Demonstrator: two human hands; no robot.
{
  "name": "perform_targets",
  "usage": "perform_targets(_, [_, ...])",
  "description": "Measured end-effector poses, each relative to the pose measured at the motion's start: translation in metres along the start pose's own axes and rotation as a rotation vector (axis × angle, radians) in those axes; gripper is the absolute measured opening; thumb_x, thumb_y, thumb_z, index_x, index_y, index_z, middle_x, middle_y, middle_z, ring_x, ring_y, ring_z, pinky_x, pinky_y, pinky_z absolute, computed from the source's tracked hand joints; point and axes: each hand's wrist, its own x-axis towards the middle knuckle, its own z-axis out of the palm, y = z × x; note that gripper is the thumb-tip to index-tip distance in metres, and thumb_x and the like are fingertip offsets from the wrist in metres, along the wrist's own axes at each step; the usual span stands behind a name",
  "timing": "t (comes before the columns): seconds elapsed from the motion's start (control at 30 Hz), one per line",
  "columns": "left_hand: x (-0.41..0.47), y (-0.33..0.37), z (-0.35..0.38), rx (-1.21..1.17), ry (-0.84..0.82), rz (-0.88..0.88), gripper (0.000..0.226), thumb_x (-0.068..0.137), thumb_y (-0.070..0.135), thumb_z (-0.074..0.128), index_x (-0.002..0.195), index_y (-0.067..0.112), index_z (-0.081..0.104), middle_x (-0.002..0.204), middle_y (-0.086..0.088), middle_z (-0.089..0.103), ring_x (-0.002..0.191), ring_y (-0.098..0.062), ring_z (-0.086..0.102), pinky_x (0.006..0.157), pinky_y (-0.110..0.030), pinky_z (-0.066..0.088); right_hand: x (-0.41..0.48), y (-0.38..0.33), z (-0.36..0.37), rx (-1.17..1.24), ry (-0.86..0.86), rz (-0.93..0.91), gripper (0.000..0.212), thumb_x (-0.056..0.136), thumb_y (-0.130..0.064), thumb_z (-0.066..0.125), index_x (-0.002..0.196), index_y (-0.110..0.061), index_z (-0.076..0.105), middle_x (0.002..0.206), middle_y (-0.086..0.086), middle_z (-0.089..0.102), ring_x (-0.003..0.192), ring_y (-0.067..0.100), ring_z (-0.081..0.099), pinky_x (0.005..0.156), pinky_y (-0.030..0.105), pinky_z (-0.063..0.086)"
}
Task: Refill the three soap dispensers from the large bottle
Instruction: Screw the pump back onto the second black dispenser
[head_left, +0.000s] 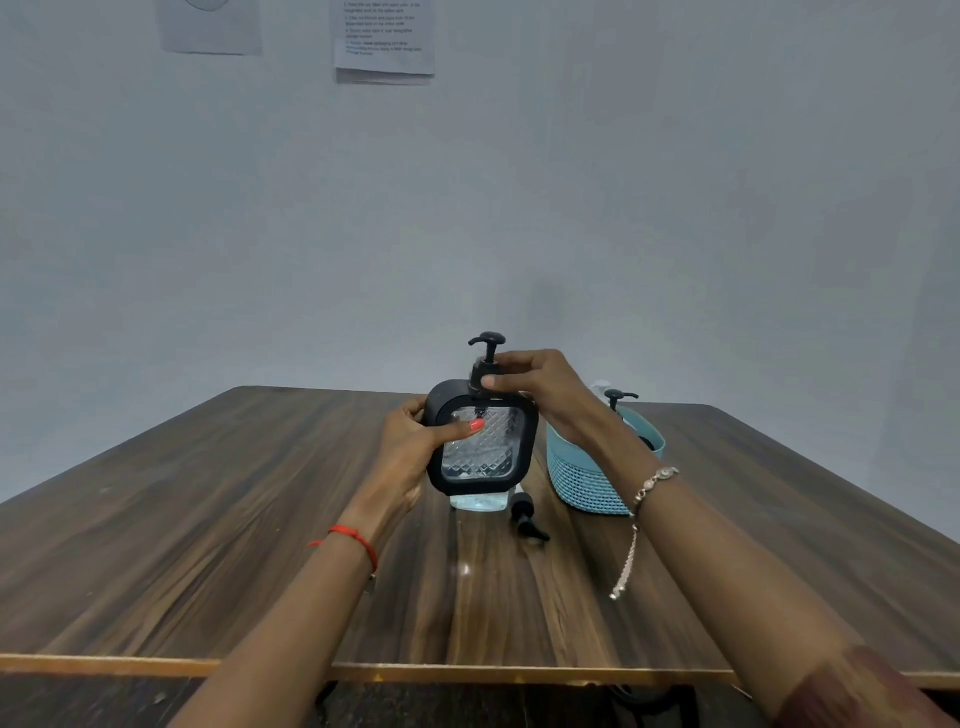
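A black-framed soap dispenser with a clear diamond-patterned window is held above the table's middle. My left hand grips its left side, thumb across the window. My right hand pinches the black collar of its pump head on top. Behind and below it stands a clear container with liquid, mostly hidden. A loose black pump lies on the table beside that container. Another dispenser's black pump sticks up from the blue basket.
The blue woven basket stands right of centre on the wooden table, whose front edge runs along the bottom. A white cap shows behind the basket. Papers hang on the grey wall.
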Motion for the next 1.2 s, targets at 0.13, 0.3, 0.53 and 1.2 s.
perform_targets(0.13, [-0.002,-0.003,0.005,-0.006,-0.014,-0.016,0.033,0.062,-0.013,0.074,0.084,0.008,0.063,0.071,-0.001,0.072,0.062,-0.014,0.07,0.061,-0.028,0.059,-0.004,0.002,0.009,-0.066,0.156,-0.004,0.023,0.061,-0.01,0.084,0.076,-0.009,0.066,0.072,0.001,0.068,0.057,0.008,0.064,0.057,0.018,0.051])
perform_targets(0.3, [-0.004,-0.004,0.006,-0.005,-0.015,-0.021,0.034,0.061,-0.013,0.075,0.086,0.007,0.062,0.072,-0.001,0.072,0.063,-0.014,0.07,0.058,-0.026,0.058,-0.006,0.002,0.004,-0.092,0.028,-0.003,0.024,0.072,-0.013,0.077,0.094,-0.005,0.07,0.082,0.005,0.07,0.07,0.013,0.067,0.07,0.022,0.054])
perform_targets(0.53, [-0.008,-0.002,0.015,0.008,-0.008,-0.017,0.035,0.061,-0.015,0.074,0.084,0.007,0.061,0.074,-0.005,0.069,0.058,-0.012,0.069,0.052,-0.024,0.056,-0.014,0.003,0.004,-0.154,0.182,0.0,0.018,0.064,-0.017,0.083,0.074,-0.008,0.07,0.073,0.006,0.07,0.06,0.011,0.067,0.065,0.025,0.056])
perform_targets(1.2, [-0.011,-0.019,0.023,-0.074,-0.046,-0.052,0.032,0.063,-0.018,0.07,0.083,0.005,0.062,0.065,0.0,0.072,0.058,-0.015,0.069,0.053,-0.026,0.057,-0.029,0.004,-0.004,-0.15,0.179,0.001,0.03,0.071,-0.012,0.078,0.099,-0.003,0.07,0.086,0.004,0.07,0.067,0.007,0.066,0.062,0.016,0.051])
